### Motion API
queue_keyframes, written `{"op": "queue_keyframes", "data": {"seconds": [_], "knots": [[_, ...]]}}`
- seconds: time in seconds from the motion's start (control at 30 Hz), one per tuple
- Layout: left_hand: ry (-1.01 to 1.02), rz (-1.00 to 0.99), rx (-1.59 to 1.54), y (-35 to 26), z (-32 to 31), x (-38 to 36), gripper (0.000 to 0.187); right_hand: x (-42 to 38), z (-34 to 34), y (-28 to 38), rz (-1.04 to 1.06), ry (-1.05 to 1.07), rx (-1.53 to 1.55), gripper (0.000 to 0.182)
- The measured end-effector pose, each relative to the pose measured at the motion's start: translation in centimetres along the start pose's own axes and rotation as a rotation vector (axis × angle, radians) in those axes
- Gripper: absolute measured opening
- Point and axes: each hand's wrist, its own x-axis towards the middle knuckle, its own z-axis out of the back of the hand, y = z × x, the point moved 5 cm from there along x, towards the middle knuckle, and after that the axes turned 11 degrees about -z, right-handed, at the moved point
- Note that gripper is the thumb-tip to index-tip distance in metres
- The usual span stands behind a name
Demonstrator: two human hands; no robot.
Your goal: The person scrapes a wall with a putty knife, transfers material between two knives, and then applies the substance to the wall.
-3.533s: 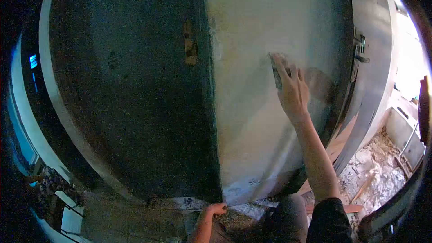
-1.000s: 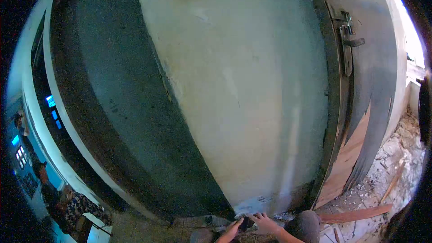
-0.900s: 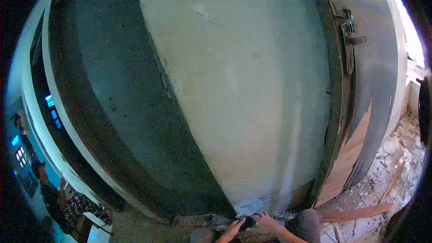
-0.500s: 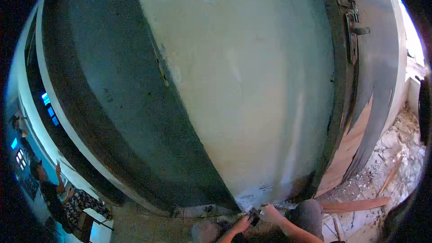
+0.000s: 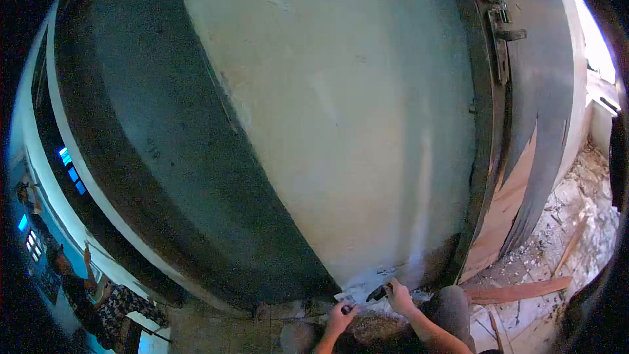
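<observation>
Scraper [image 5: 378, 293] low at the foot of the pale wall [image 5: 354, 124], at about 6 o'clock in the view.
The right hand [image 5: 398, 296] closes its fingers around the scraper's dark handle, the tool angled toward the wall's bottom edge; half a second ago both hands met on it, and now the left hand [image 5: 341, 318] sits apart at 7 o'clock of the right, curled loosely around something small and dark that I cannot make out. A few seconds back the right hand was raised high against the plaster. A wooden plank [image 5: 521, 290] lies on the rubble-strewn floor [image 5: 576, 216] at 3 o'clock. The worn door [image 5: 544, 111] stands at 2 o'clock. Other people [image 5: 85, 292] stand far off at 9 o'clock.
</observation>
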Motion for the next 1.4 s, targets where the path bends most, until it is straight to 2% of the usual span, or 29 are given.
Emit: {"op": "queue_keyframes", "data": {"seconds": [0.07,0.13,0.2,0.27,0.33,0.37,0.4,0.47,0.5,0.53,0.6,0.63,0.67,0.77,0.87,0.9,1.0,1.07,1.13,1.17,1.23,1.27,1.3,1.4], "knots": [[-0.010,-0.051,0.016,-7.7,4.1,1.8,0.030,-0.3,1.2,1.5,-0.017,-0.100,0.034,0.018],[-0.032,-0.100,0.058,-12.0,7.3,3.3,0.031,0.1,1.5,0.8,-0.067,-0.166,0.100,0.018],[-0.141,-0.381,0.169,-16.1,10.6,5.0,0.031,0.7,0.4,-1.7,-0.152,-0.189,0.198,0.018],[0.041,-0.386,0.267,-20.5,13.5,7.9,0.029,0.7,0.6,-1.8,-0.166,-0.242,0.343,0.022],[0.038,-0.407,0.239,-26.2,16.9,10.1,0.029,1.8,-1.6,-6.0,-0.262,-0.288,0.592,0.032],[-0.028,-0.443,0.295,-28.7,18.3,10.9,0.029,2.7,-3.0,-8.4,-0.304,-0.240,0.503,0.010],[-0.094,-0.480,0.350,-30.8,19.5,11.8,0.029,2.6,-3.1,-8.4,-0.318,-0.174,0.594,0.010],[-0.103,-0.523,0.246,-34.0,21.7,14.0,0.025,2.5,-2.9,-7.6,-0.342,-0.044,0.773,0.010],[-0.105,-0.639,0.337,-35.9,22.7,15.1,0.022,2.6,-3.0,-8.5,-0.268,-0.071,0.764,0.011],[-0.108,-0.757,0.428,-37.7,23.7,16.3,0.019,2.3,-2.8,-8.5,-0.315,-0.102,0.769,0.012],[-0.173,-0.830,0.444,-40.5,25.7,18.8,0.015,1.1,-0.6,-6.9,-0.397,-0.158,0.775,0.013],[-0.240,-0.825,0.374,-42.0,26.7,19.9,0.015,0.7,-0.7,-7.2,-0.593,-0.081,1.056,0.017],[-0.307,-0.820,0.302,-43.5,27.9,21.0,0.015,0.5,-0.2,-6.6,-0.618,-0.056,1.102,0.019],[-0.505,-1.069,0.469,-49.6,30.7,24.6,0.016,-0.1,1.0,-4.9,-0.742,0.047,1.232,0.024],[-0.524,-1.259,0.436,-54.8,32.7,28.8,0.019,1.8,-1.6,-10.3,-0.573,0.006,0.879,0.021],[-0.543,-1.255,0.481,-55.9,33.3,30.2,0.018,2.2,-2.1,-10.2,-0.441,-0.049,0.889,0.020],[-0.580,-1.288,0.575,-58.5,34.3,33.4,0.019,-0.7,-0.1,-4.1,-0.653,0.025,0.986,0.023],[-0.552,-1.342,0.566,-60.2,34.4,34.9,0.021,0.5,-1.9,-8.2,-0.527,-0.019,0.869,0.027],[-0.473,-1.391,0.497,-61.5,34.3,36.0,0.024,0.8,-1.1,-7.6,-0.459,-0.091,0.829,0.029],[-0.474,-1.427,0.552,-62.1,34.0,36.4,0.022,0.3,-1.1,-8.0,-0.590,0.007,0.893,0.033],[-0.474,-1.486,0.665,-62.9,33.5,37.2,0.019,1.0,-1.4,-9.2,-0.560,-0.035,0.753,0.034],[-0.394,-1.484,0.636,-63.2,33.4,37.9,0.019,1.2,-1.5,-9.7,-0.548,-0.055,0.682,0.035],[-0.313,-1.480,0.606,-63.6,33.0,38.2,0.019,0.7,-1.3,-8.7,-0.586,0.009,0.758,0.033],[-0.164,-1.422,0.559,-64.1,31.5,38.9,0.020,1.3,-1.8,-9.2,-0.466,0.029,0.841,0.032]]}}
